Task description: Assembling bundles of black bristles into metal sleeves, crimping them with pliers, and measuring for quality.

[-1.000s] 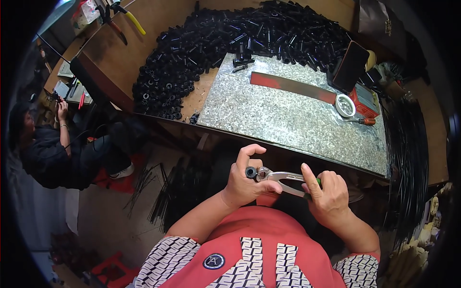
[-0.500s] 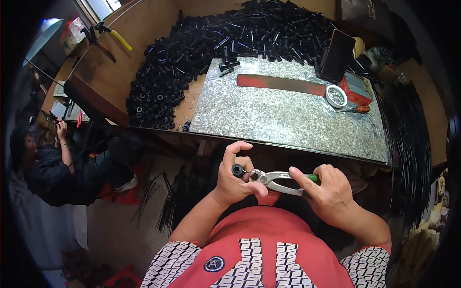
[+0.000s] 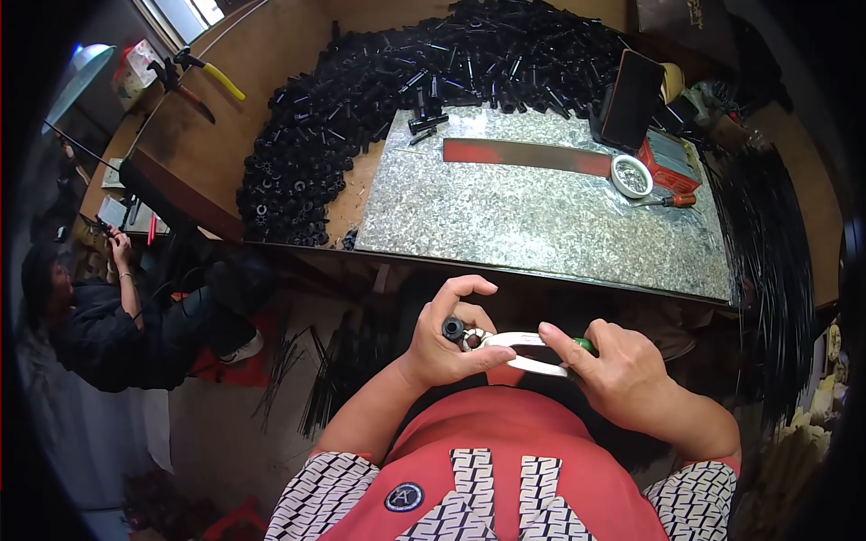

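A heap of black parts (image 3: pixel 424 77) curves around the far and left sides of the speckled slab (image 3: pixel 532 216). Before the slab, the right hand (image 3: pixel 622 365) and left hand (image 3: pixel 442 347) hold, respectively, green-handled pliers (image 3: pixel 521 339) and a black tube (image 3: pixel 452 328).

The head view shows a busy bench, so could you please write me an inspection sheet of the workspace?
Surface: speckled grey stone slab, bearing a long flat red-and-brown strip and a round white dish.
Job's things: silver metal pliers with a green grip; black hollow cylindrical part.
Clutter: large heap of black tubular parts behind and left of the slab.
Hands: left hand holds the black part; right hand grips the pliers' handles.
Cables: thin black strands hang at the slab's right; cannot tell whether they are cables.
Surroundings: seated co-worker in dark clothing at left.
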The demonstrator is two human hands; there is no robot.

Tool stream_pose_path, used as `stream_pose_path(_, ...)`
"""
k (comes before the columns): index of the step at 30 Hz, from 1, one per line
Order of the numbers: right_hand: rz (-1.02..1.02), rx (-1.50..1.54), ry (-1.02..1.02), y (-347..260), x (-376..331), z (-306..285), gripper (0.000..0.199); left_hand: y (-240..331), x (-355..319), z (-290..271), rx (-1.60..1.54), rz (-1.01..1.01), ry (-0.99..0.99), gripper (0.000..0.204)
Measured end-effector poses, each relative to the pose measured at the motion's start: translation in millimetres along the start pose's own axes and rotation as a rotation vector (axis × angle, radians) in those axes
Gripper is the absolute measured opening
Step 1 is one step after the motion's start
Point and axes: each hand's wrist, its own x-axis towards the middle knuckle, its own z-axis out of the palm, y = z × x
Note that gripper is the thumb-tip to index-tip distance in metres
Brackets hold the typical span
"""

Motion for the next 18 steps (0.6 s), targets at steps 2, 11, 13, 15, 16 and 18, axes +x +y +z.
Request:
stream_pose_path(2,0.0,-0.034,0.01,0.2,1.2,-4.8,0.059,-2.3,1.0,-1.4,-0.03,-0.001,0.029,0.073)
stream_pose_path(11,-0.039,-0.152,-0.013,-0.8,6.2,-19.9,0.058,0.7,3.2,-5.4,0.061,-0.005,-0.029,0.067)
stream_pose_path(13,-0.052,-0.169,-0.022,-1.2,7.7,-21.3,0.059,1.4,4.2,-5.2,0.056,0.004,-0.045,0.059)
stream_pose_path(15,-0.056,-0.174,-0.027,-1.1,7.3,-19.7,0.059,1.9,4.5,-4.9,0.062,-0.001,-0.044,0.057)
stream_pose_path(16,-0.057,-0.18,-0.03,-1.2,7.2,-18.6,0.059,1.6,4.4,-4.5,0.067,-0.005,-0.046,0.056)
stream_pose_path(18,-0.061,-0.191,-0.024,-1.7,7.9,-16.7,0.059,-1.2,2.0,-2.1,0.039,-0.037,-0.01,0.057)
